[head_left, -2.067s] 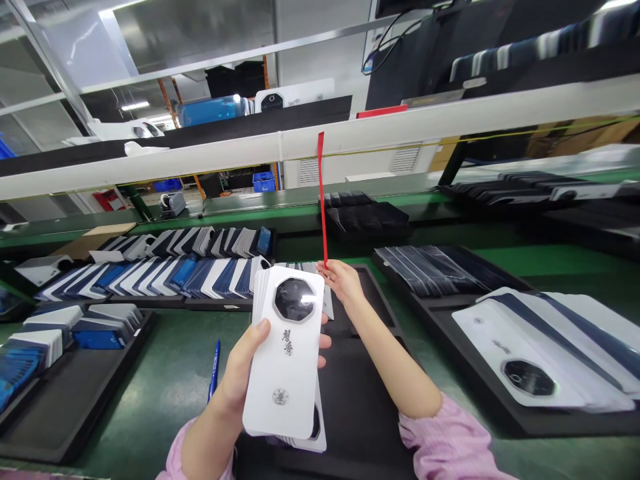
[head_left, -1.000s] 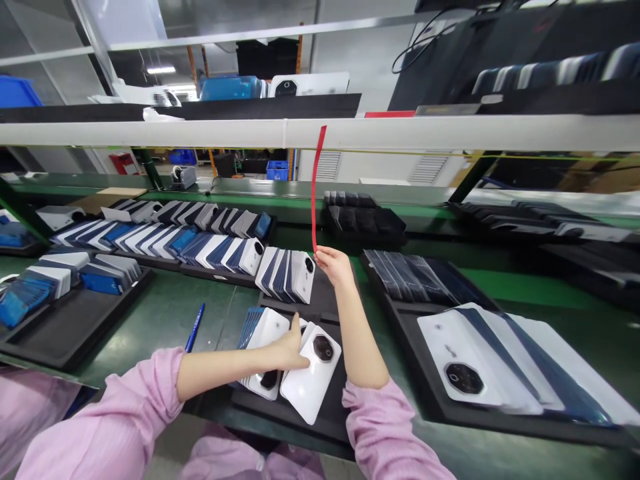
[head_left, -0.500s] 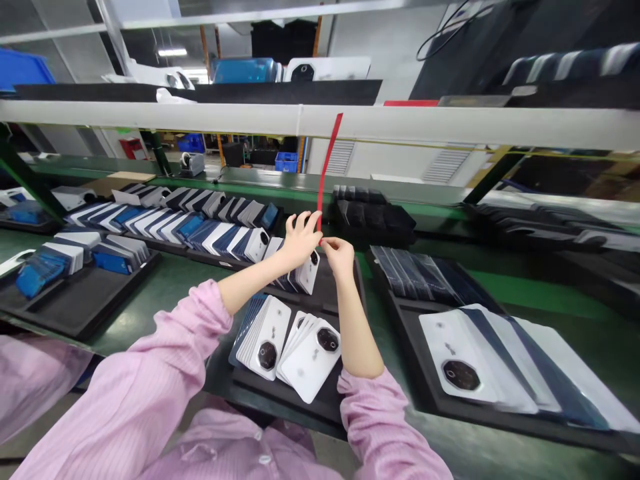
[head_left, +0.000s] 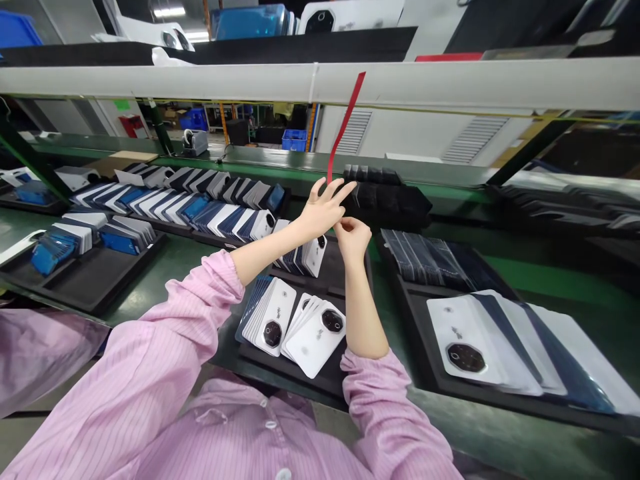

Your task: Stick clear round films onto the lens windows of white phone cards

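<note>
Head view: our right hand (head_left: 354,241) pinches the red strip (head_left: 345,130) low, maybe to steady it; our left hand's (head_left: 321,216) grip, we can't tell.

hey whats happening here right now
Someone's left hand and right hand are close together at the lower part of a long, thin red strip, which runs up to a white horizontal rail. Their exact grip is partly hidden. Below, fanned white phone-shaped panels lie in a black tray, touched by neither hand.
</note>
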`<state>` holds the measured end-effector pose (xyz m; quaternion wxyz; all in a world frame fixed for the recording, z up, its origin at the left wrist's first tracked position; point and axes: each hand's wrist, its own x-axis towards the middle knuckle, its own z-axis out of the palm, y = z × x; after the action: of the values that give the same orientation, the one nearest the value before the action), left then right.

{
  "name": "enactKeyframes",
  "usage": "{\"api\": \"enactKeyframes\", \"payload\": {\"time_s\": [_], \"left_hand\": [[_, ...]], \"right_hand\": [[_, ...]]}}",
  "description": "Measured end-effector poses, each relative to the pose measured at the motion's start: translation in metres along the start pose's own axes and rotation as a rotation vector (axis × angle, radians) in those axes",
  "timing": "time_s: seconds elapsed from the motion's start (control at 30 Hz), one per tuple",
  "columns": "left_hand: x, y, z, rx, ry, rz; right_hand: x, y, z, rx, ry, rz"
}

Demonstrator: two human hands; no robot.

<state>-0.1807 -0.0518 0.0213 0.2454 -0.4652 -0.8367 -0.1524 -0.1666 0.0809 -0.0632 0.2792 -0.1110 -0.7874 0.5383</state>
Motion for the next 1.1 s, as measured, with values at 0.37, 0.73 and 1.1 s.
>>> {"api": "enactKeyframes", "payload": {"time_s": [0.37,0.73,1.1], "left_hand": [[-0.003,-0.011,-0.002,-0.065,-0.064,0.141],[-0.015,-0.017,0.003,0.19,0.078,0.046],[-0.009,-0.011,-0.009,0.407,0.019,0.155]], "right_hand": [[0.003,-0.001,0.009,0.425,-0.029,0.256],[0.007,-0.01,-0.005,0.846,0.124,0.54],[0.006,-0.017,-0.007,0.984,0.097,0.628]]}}
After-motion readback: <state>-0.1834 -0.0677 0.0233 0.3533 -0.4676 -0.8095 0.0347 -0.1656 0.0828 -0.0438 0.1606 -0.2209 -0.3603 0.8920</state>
